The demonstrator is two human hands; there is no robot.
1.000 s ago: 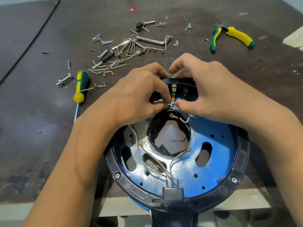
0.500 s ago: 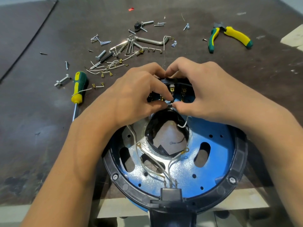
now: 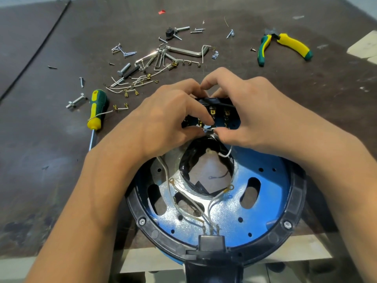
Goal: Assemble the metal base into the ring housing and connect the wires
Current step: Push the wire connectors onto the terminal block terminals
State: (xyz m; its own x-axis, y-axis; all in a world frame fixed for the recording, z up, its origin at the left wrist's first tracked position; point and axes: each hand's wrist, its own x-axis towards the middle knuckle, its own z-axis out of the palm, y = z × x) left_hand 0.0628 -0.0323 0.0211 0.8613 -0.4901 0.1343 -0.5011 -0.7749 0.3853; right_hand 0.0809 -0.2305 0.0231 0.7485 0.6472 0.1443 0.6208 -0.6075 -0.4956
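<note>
A black ring housing (image 3: 293, 209) lies at the table's near edge with the blue-tinted metal base (image 3: 263, 209) seated inside it. Several white wires (image 3: 183, 203) run from a black connector block (image 3: 211, 242) at the near rim across the base. At the far rim sits a black terminal block (image 3: 219, 111) with brass tabs. My left hand (image 3: 163, 117) and my right hand (image 3: 251, 115) meet over it, both pinching a short white wire (image 3: 209, 130) just below the tabs. The wire's loose end hangs into the central hole (image 3: 206, 170).
A yellow-green screwdriver (image 3: 97, 111) lies left of the housing. Screws, bolts, hex keys and spare terminal wires (image 3: 146, 64) are scattered behind my hands. Yellow-green pliers (image 3: 285, 46) lie at the back right. A dark mat edge (image 3: 36, 48) runs diagonally at far left.
Both hands stay pinched on the white wire at the terminal block. The wire's hanging end has shifted slightly in the central hole. The view has drifted a little.
</note>
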